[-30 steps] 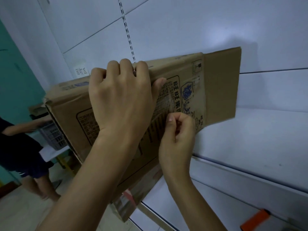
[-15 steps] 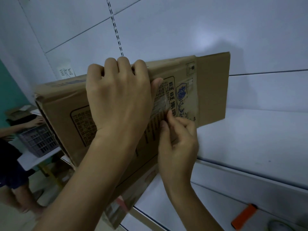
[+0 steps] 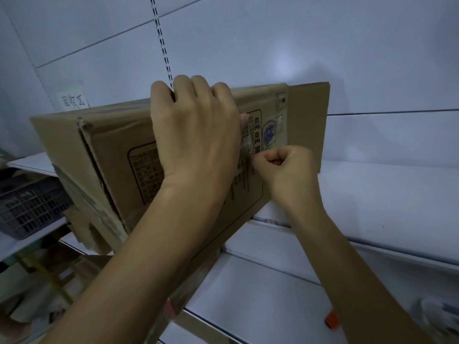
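Spanning left-right — carton (image 3: 111, 150), flap (image 3: 308, 115) right, tape (image 3: 247, 145) pinched

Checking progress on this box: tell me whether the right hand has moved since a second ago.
Yes. Judged against the blue logo on the box, the right hand has swung up and rightward; it now sits directly under the logo, fingers pinching at the box.

This looks like a shop or stockroom fitted with white metal display shelving. At 12 o'clock a slotted upright strip (image 3: 162, 43), the kind that takes shelf brackets, runs up between plain white back panels (image 3: 273, 33). Flat white shelves (image 3: 385, 194) stretch from 3 o'clock down to 5 o'clock. A printed brown cardboard box (image 3: 111, 150), a shipping carton, fills the centre. At 9 o'clock a grey plastic crate (image 3: 29, 204) rests on a white surface.
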`<state>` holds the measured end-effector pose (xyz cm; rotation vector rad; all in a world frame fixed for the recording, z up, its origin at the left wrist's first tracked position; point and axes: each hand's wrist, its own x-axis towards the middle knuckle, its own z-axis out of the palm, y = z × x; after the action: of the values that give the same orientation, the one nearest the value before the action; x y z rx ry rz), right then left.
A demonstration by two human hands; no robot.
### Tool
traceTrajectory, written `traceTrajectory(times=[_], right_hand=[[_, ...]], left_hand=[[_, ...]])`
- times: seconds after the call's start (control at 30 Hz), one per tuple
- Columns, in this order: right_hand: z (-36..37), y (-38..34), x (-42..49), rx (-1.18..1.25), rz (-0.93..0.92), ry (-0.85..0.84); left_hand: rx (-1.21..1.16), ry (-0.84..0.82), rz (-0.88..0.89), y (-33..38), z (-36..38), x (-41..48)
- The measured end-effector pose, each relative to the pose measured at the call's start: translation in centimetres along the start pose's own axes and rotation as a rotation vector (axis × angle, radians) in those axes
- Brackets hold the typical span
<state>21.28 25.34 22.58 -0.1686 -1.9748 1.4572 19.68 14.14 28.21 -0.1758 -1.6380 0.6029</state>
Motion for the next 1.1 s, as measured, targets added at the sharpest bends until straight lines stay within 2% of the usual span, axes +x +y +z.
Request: traceTrajectory(times=[0.33,0.6,0.73,0.8,0.87,0.93,1.1], right_hand=[[-1.4,-2.6,2.0,-0.31,0.061,-0.212],[-2.1,-1.7,1.3,0.033,0.057,-0.342],[-2.3,-0.1,0.3,0.15,0.052,-0.081],[-1.7,0.2,-0.8,0.122,0.056,-0.103],[-0.4,0.6,-1.9,-0.028,-0.038,-0.126],[0.8,0.7,-2.9,-0.165,-0.153,-0.058],[1.3,0.3,-3.6,-0.147,-0.217,0.09]], left_hand=[[-0.008,-0.03,0.018,0.1,-0.2,0.0],[-0.012,-0.014,0.031,0.0,-0.2,0.1],[-0.009,-0.005,0.02,-0.1,-0.3,0.1],[-0.009,0.01,0.017,0.0,-0.3,0.1],[-0.01,0.021,0.028,0.0,-0.2,0.2],[-0.004,0.027,0.032,0.0,-0.2,0.3],[0.035,0.026,0.028,0.1,-0.3,0.1]])
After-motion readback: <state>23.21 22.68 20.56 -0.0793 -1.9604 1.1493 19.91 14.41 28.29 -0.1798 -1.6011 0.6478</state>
